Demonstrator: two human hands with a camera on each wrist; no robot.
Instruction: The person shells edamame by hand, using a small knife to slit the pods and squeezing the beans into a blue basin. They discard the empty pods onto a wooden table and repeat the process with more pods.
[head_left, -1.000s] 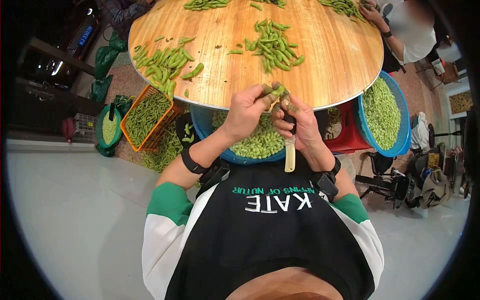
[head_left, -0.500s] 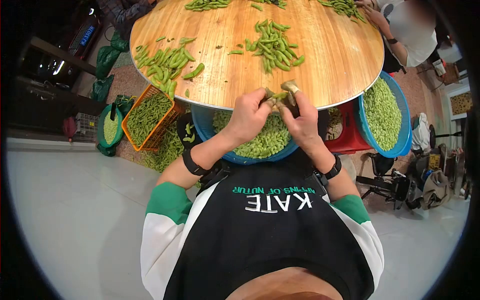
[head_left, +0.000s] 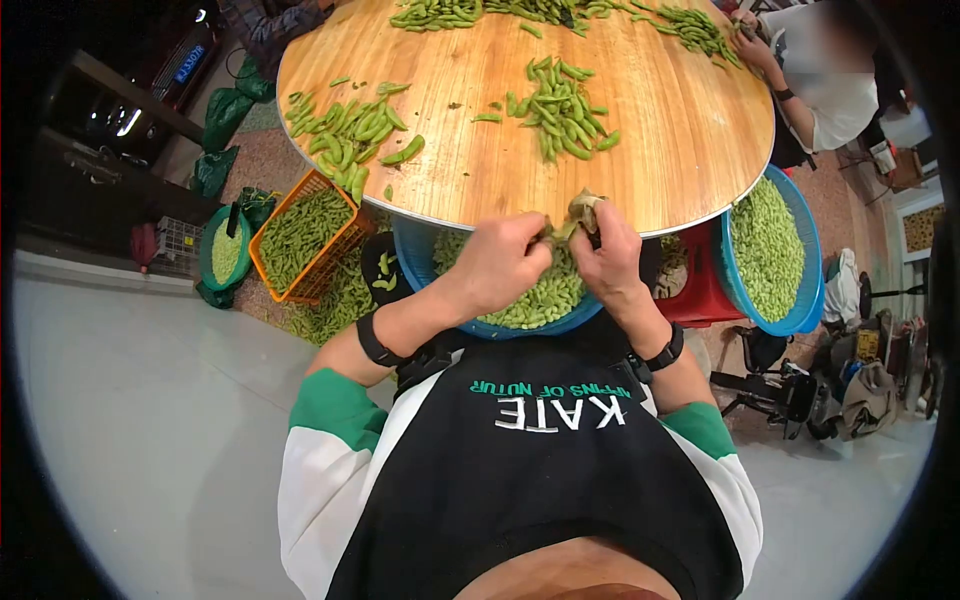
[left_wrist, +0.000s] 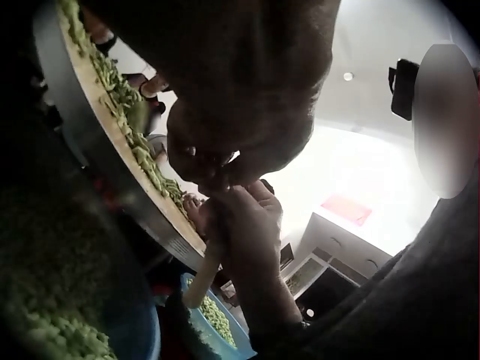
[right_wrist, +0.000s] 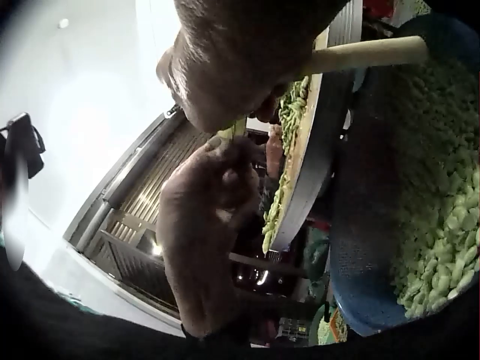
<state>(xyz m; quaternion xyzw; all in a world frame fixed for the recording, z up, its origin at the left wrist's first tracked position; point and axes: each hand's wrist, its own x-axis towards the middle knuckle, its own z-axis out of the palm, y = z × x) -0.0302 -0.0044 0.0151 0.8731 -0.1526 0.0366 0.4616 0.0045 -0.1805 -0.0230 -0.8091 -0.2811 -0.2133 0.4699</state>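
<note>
In front of the table's near edge, my left hand (head_left: 500, 262) meets my right hand (head_left: 612, 258), their fingertips close together. A green bean pod (right_wrist: 234, 129) shows between the two hands in the right wrist view, pinched by my left fingers. My right hand grips a tool with a pale, round-ended handle (right_wrist: 375, 54), which also juts from the fist in the left wrist view; its working end is hidden. Below both hands stands a blue basin (head_left: 412, 262) of shelled green beans (head_left: 545, 305). Brownish, stained-looking fingertips show on my right hand.
Piles of pods (head_left: 565, 110) lie on the round wooden table (head_left: 470, 170). An orange crate (head_left: 290, 292) of pods stands at the left, another blue basin (head_left: 812, 322) of beans at the right beside a red stool (head_left: 705, 290). Another person (head_left: 825, 100) sits across at the right.
My hands have come down slightly toward the basin, and the right hand has turned so its tool handle no longer shows in the head view. The head view has shifted slightly.
</note>
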